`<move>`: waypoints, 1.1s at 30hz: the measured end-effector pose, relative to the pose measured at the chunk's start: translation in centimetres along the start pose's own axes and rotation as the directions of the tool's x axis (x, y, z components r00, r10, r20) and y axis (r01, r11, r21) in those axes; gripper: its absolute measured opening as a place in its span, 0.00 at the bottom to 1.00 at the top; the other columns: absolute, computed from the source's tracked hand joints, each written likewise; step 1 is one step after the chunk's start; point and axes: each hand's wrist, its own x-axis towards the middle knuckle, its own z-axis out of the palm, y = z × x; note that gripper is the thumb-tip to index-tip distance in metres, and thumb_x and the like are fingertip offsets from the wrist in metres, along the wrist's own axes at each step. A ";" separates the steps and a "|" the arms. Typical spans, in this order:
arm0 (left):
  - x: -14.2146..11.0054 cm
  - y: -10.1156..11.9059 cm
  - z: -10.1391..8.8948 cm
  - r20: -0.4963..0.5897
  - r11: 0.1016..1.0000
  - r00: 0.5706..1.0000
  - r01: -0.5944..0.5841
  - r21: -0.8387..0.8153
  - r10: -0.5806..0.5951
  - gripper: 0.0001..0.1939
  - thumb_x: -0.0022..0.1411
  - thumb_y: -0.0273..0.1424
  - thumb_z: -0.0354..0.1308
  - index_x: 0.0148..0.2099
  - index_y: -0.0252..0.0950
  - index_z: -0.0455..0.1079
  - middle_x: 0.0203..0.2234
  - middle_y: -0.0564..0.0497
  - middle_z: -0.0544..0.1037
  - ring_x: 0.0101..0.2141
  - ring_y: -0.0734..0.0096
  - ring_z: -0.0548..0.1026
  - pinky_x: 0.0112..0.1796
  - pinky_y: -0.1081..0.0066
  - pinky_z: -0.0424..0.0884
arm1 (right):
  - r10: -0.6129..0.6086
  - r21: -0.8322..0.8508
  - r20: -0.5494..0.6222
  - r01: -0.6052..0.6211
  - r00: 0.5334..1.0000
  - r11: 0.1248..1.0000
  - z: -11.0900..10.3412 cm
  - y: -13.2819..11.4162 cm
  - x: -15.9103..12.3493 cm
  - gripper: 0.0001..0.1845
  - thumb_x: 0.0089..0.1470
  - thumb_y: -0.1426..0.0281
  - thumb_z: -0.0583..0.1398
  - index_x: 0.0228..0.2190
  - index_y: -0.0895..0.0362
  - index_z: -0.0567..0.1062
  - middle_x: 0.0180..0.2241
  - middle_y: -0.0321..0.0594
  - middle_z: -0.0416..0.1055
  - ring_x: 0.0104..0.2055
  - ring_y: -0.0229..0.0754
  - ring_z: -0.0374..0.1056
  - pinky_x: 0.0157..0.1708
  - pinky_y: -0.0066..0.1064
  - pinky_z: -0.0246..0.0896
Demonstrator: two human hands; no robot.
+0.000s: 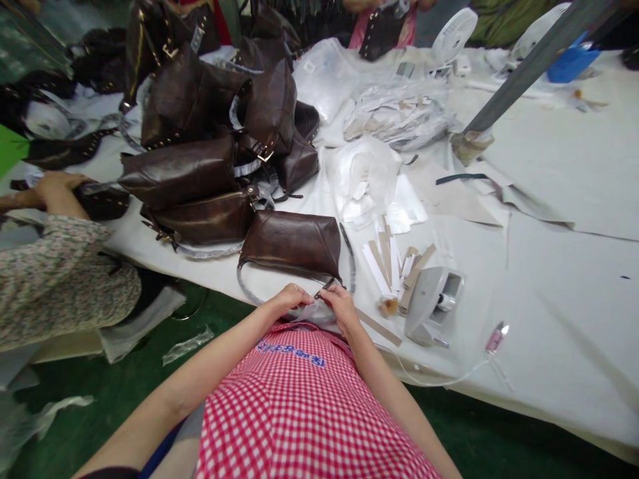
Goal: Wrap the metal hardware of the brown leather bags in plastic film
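Observation:
A dark brown leather handbag (294,241) lies on its side at the table's near edge, in front of me. Its strap, wrapped in clear plastic, loops toward my body. My right hand (340,305) is closed in a pinch on a short dark strap end (324,289). Close beside it, my left hand (293,297) pinches clear plastic wrap (310,310) at the lower end of that strap piece. Both hands are just off the table edge, against my checked apron. The fingertips partly hide the details of what they hold.
Several brown handbags (177,171) are piled at left. A co-worker's hand (62,186) rests on a dark bag there. Right of my bag are card strips (382,256), a grey tape dispenser (433,303) and a small pink-labelled bottle (496,338). A metal post (534,70) slants upward behind.

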 end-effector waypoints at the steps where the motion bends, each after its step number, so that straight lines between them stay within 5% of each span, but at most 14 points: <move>1: 0.0 0.0 0.0 0.004 1.000 1.000 -0.012 -0.011 0.012 0.11 0.41 0.34 0.63 0.19 0.32 0.67 0.12 0.57 0.63 0.17 0.80 0.57 0.23 0.73 0.49 | 0.003 -0.004 -0.001 -0.003 1.000 1.000 0.0 -0.1 0.0 0.15 0.31 0.64 0.70 0.20 0.55 0.71 0.19 0.33 0.73 0.22 0.37 0.64 0.25 0.29 0.58; 11: 0.4 0.4 0.9 -0.004 0.994 0.998 -0.066 -0.087 0.066 0.09 0.39 0.32 0.64 0.19 0.31 0.69 0.11 0.58 0.64 0.17 0.80 0.55 0.22 0.74 0.49 | 0.042 -0.056 -0.017 -0.043 0.999 0.998 -0.3 -0.1 0.4 0.14 0.29 0.68 0.69 0.16 0.56 0.68 0.14 0.27 0.65 0.20 0.33 0.57 0.23 0.27 0.50; 21: 1.1 -0.2 1.4 -0.014 0.982 1.000 -0.004 -0.188 0.001 0.15 0.42 0.40 0.64 0.23 0.32 0.70 0.15 0.56 0.67 0.19 0.76 0.63 0.24 0.74 0.56 | 0.171 0.018 -0.016 -0.171 0.985 0.985 -0.1 0.0 0.8 0.18 0.28 0.67 0.69 0.16 0.56 0.65 0.15 0.27 0.64 0.21 0.34 0.58 0.26 0.27 0.53; 28: 1.0 -0.2 1.6 0.024 0.965 0.999 -0.037 -0.261 0.045 0.15 0.41 0.37 0.66 0.29 0.31 0.73 0.20 0.54 0.73 0.22 0.76 0.68 0.26 0.75 0.59 | 0.246 0.125 -0.032 -0.241 0.969 0.963 0.2 0.1 0.9 0.16 0.31 0.71 0.69 0.17 0.56 0.65 0.16 0.28 0.65 0.22 0.35 0.62 0.26 0.27 0.57; 33: 0.9 -0.1 2.0 -0.007 0.960 1.000 -0.028 -0.277 0.027 0.09 0.41 0.30 0.65 0.25 0.33 0.68 0.16 0.56 0.70 0.19 0.78 0.66 0.25 0.76 0.59 | 0.309 0.294 -0.029 -0.288 0.951 0.912 0.7 0.4 1.4 0.13 0.44 0.59 0.65 0.27 0.55 0.72 0.26 0.36 0.74 0.26 0.39 0.69 0.26 0.30 0.63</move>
